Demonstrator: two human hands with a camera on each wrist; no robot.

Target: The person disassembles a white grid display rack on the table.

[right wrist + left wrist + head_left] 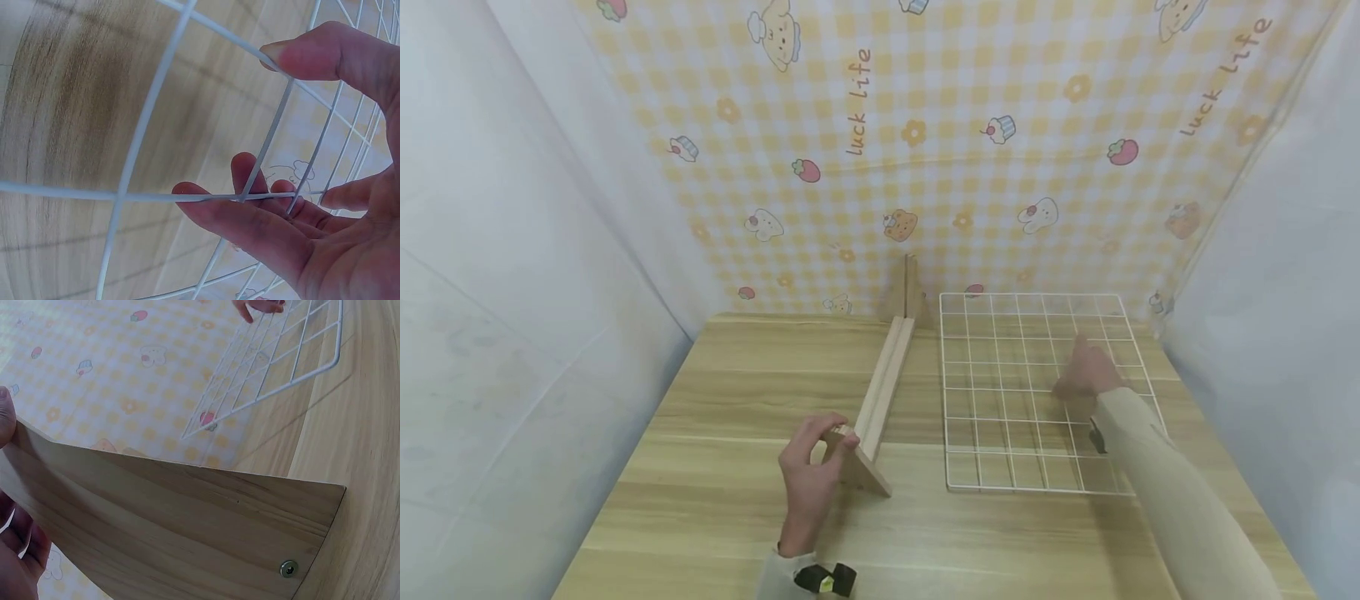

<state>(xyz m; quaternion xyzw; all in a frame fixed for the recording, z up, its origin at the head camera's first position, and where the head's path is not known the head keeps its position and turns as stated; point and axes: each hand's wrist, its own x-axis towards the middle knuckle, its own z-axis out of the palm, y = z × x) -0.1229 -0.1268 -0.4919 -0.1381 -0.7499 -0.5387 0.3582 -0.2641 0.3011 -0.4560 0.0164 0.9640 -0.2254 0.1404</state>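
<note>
While my left hand [808, 479] pinches the wooden stand [883, 383], my right hand [1087, 372] sensibly grips the light-looking wire grid [120, 196] mid-mesh.

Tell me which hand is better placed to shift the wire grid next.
Right, most likely. The right hand has its thumb and fingers at the white wire grid, while the left hand grips the wooden stand beside it.
</note>
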